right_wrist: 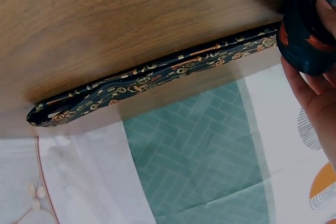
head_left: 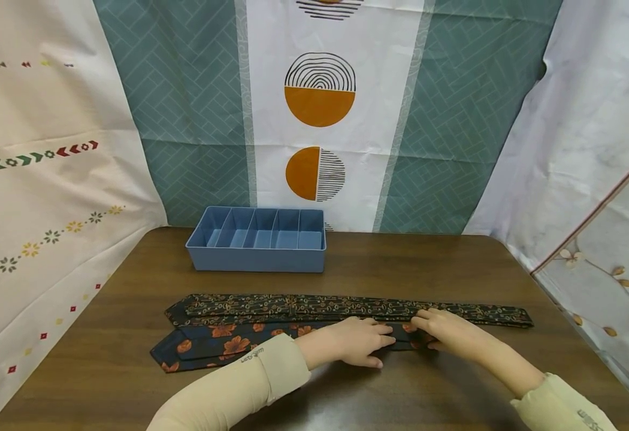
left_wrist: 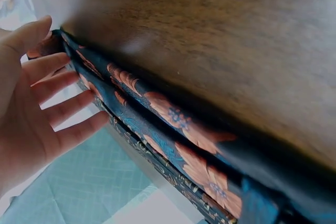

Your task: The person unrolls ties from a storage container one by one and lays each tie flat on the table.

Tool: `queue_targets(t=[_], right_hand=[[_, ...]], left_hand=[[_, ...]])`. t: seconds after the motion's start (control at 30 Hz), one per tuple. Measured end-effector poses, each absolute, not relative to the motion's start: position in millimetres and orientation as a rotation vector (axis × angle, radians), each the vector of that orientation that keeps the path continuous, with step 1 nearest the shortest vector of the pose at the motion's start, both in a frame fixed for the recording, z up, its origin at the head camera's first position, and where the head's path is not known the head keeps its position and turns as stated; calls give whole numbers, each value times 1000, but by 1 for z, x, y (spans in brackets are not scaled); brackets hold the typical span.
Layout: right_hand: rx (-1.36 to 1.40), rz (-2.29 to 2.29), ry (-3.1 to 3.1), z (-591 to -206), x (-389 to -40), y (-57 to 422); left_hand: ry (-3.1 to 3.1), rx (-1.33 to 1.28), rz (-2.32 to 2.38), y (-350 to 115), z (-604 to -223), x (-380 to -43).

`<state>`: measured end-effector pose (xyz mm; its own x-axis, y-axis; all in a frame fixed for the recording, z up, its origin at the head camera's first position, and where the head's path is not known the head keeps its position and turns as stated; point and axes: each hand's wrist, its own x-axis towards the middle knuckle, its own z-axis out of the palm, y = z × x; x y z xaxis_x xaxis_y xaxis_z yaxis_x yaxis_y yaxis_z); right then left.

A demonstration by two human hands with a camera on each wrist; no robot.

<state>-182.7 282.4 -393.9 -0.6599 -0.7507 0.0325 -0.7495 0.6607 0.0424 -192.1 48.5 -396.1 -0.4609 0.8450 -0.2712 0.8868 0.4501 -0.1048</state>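
Observation:
Two dark neckties lie folded lengthwise across the table, side by side. The nearer one is a navy floral necktie (head_left: 236,345) with orange flowers; behind it is a black necktie (head_left: 336,306) with a small gold pattern. My left hand (head_left: 349,341) is over the floral tie's middle, and the left wrist view shows its fingers (left_wrist: 79,129) spread and fairly straight beside the cloth. Towards the right, my right hand (head_left: 449,332) grips the floral tie's end. In the right wrist view that end curls in a loop (right_wrist: 302,40) between thumb and fingers.
A blue box (head_left: 257,260) with several narrow compartments stands at the back left of the brown wooden table (head_left: 401,263). Patterned cloth curtains (head_left: 454,120) hang behind the table and along both sides.

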Motion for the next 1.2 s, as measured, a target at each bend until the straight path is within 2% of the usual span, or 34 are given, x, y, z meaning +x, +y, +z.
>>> queue_targets(t=[1.2], right_hand=[[1237, 4, -2962, -390, -182, 296]], left_hand=[[2536, 1481, -341, 70, -404, -191]])
